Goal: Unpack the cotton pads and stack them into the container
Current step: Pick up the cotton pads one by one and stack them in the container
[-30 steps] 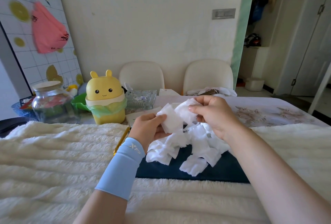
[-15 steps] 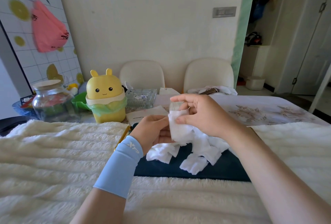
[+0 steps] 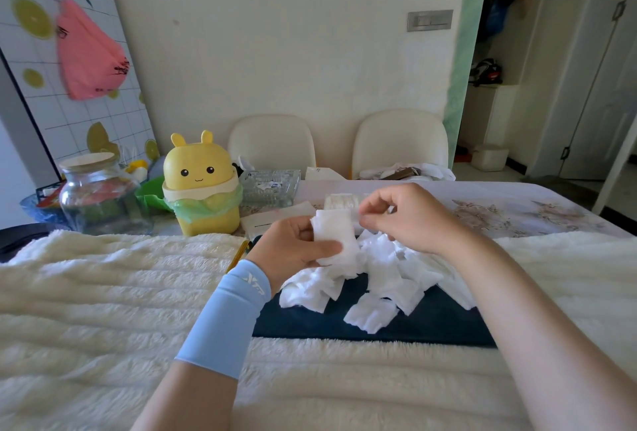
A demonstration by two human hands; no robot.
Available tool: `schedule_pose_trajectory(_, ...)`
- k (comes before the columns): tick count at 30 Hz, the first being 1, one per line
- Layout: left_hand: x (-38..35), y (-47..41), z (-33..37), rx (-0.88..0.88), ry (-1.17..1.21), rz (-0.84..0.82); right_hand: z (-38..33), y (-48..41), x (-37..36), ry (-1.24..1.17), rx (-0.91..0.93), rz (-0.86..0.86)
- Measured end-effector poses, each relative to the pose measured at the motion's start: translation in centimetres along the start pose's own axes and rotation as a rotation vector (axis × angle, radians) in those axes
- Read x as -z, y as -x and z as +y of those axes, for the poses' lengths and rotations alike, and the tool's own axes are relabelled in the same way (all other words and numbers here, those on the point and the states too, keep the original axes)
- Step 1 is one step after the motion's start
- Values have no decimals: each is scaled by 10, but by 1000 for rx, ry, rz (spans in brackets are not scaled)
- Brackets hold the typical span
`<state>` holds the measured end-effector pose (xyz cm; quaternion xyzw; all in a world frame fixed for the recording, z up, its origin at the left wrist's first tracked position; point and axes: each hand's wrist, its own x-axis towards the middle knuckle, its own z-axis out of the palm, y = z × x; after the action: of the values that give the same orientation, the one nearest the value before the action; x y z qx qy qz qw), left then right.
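My left hand, with a light blue sleeve on its wrist, grips a small stack of white cotton pads upright between thumb and fingers. Just right of it, my right hand has curled fingers, and its thumb and forefinger pinch the stack's upper right corner. Under both hands a loose heap of cotton pads lies on a dark blue mat. Behind the held stack stands a small clear container, mostly hidden by pads and fingers.
A fluffy cream blanket covers the near table. At the back left stand a yellow bunny-shaped bin, a lidded glass jar and a glass dish. Two cream chairs stand against the wall.
My right hand brought a pad from the heap against the ones in my left hand. The pads now form one stack in the left hand, and the right fingers have shifted to its top corner.
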<state>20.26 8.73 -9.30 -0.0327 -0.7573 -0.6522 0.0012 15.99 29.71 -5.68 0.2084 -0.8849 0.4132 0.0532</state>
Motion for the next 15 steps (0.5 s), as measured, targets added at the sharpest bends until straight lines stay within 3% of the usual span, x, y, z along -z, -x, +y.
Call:
schedule_pose_trajectory(5, 1, 0, 0, 29, 98, 24, 3, 6, 8, 443, -114, -370)
schedule_pose_trajectory(8, -1, 0, 1, 50, 189, 8, 6, 8, -3, 527, -190, -491)
schedule_pose_trajectory(15, -2, -4, 1, 101, 283, 70, 0, 9, 0, 495, -158, -513)
